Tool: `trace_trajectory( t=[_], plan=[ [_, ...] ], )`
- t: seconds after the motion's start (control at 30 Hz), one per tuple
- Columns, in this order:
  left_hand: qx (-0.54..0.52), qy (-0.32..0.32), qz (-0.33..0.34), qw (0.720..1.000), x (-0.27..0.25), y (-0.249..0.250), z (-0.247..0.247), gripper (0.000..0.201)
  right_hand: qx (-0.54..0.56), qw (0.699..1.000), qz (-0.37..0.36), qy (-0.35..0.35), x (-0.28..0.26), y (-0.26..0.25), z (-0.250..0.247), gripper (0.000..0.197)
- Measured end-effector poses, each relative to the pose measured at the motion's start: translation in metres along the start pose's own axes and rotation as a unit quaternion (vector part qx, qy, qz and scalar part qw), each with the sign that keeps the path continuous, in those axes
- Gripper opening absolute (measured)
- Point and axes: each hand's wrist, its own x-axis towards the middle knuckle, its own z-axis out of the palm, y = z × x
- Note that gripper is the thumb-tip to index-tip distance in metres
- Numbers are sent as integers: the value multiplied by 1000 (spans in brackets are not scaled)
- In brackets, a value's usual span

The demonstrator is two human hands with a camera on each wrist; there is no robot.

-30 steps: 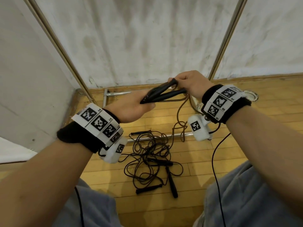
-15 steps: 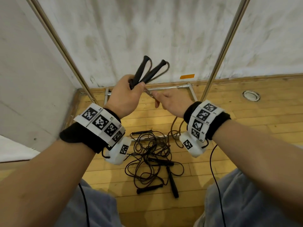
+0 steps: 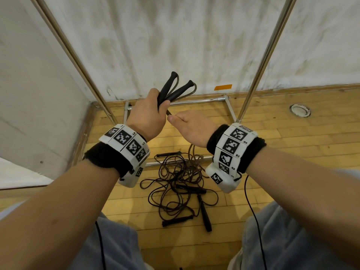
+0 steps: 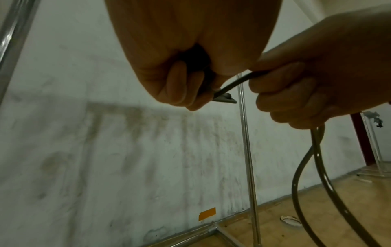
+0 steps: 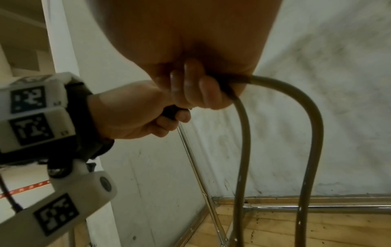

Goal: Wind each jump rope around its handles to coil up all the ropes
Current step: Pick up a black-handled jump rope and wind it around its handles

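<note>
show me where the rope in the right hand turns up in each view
Head: rope hangs below the right hand, centre.
Left wrist: doubled strand at right, under the fist.
Right wrist: arch right of centre.
Shared landmark: the upright metal pole.

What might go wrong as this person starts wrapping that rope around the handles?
The rope hanging from the right hand runs down into the tangled pile on the floor, so it may snag or drag other ropes along. The two handles splay apart in the left hand, so the first wraps might slip off.
</note>
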Motion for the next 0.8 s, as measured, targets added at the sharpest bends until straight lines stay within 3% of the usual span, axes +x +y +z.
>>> trace_trajectory(
  t=[0.23, 0.43, 0.57, 0.8],
  plan=[
    [-30, -18, -52, 998, 4, -3, 8, 19, 15, 1000, 1, 0, -2, -6, 4, 51],
    [-26, -22, -40, 999, 5, -6, 10, 19, 56, 998, 4, 15, -4, -2, -1, 50],
    [0, -25, -41, 999, 3, -12, 10, 16, 96, 995, 19, 14, -5, 4, -11, 39],
    [14, -154, -48, 987, -10, -9, 15, 19, 123, 992, 23, 28, -4, 7, -11, 30]
  ],
)
